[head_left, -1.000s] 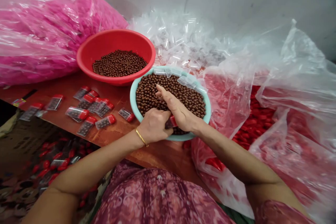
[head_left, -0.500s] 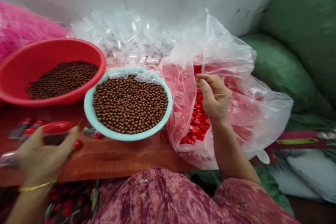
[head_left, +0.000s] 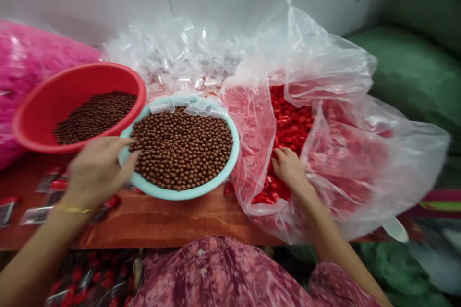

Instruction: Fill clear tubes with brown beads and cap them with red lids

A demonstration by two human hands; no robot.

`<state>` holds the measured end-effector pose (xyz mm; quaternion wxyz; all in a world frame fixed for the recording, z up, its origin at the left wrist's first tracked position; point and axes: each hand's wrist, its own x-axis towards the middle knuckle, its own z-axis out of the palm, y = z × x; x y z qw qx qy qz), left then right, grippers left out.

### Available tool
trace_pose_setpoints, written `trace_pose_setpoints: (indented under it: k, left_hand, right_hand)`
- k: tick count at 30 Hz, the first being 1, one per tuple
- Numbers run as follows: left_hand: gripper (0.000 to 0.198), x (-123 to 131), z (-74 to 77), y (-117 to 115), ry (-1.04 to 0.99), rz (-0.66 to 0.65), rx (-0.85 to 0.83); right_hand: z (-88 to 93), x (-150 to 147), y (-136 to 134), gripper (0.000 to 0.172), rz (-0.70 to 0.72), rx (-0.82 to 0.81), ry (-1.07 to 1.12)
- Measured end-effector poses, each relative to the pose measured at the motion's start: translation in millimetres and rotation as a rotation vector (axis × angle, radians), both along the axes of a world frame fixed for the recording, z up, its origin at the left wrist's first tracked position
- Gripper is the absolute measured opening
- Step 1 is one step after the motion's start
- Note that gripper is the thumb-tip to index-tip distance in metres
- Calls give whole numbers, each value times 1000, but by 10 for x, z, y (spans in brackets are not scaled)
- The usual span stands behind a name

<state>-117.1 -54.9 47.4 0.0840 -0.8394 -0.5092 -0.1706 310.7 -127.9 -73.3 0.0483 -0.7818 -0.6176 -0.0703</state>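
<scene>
My left hand [head_left: 95,170], blurred, is at the left rim of a light blue basin [head_left: 183,195]. Its thumb and fingers are apart, with nothing visible between them. Brown round beads [head_left: 180,148] fill the basin, and several clear plastic tubes [head_left: 200,107] rest along its back rim. Inside an open clear plastic bag [head_left: 342,168], my right hand [head_left: 290,168] reaches down onto small glossy red plastic pieces [head_left: 291,122]. Its fingers are bent together at the pieces; whatever is between the tips is hidden.
A red basin [head_left: 32,115] with more brown beads stands at the left. Small red-capped clear packs [head_left: 36,216] lie on the reddish table [head_left: 180,223]. Clear tubes [head_left: 183,57] are heaped behind, beside a pink bag [head_left: 39,53]. Green sacks [head_left: 406,67] stand at the right.
My left hand has let go of the red-topped object and moved right to the blue basin. My right hand has gone from above the bag down to the red pieces.
</scene>
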Motion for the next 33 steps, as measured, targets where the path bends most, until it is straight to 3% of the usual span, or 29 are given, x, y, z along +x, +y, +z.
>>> trace_pose_setpoints:
  k: [3,7,9,12,19,22,25,33]
  left_hand:
    - [26,587,63,297,163,-95,-59]
    - [31,1129,153,783,176,-27,-69]
    - [35,1257,198,1015,254,-61,-90]
    - [37,1339,254,1303,422,-225,-123]
    - [48,1481,332,1725,631,-527,-208]
    - [50,1523,313,1764,721,-602,-236]
    - [50,1472,281,1686,733,-591,-159]
    - [18,947,294,1151,488,-567,-36]
  right_hand:
    - [-133,88,47,21,6,88,-14]
    - [-257,169,6,25,40,306,35]
    - [-280,176,-24,29,60,406,80]
    - [-290,168,-34,32,90,497,131]
    - [-325,166,13,33,131,502,192]
    - [-334,171,4,35,121,489,207]
    - [-337,178,-9,37,103,468,231]
    - [-284,167,-18,44,54,398,288]
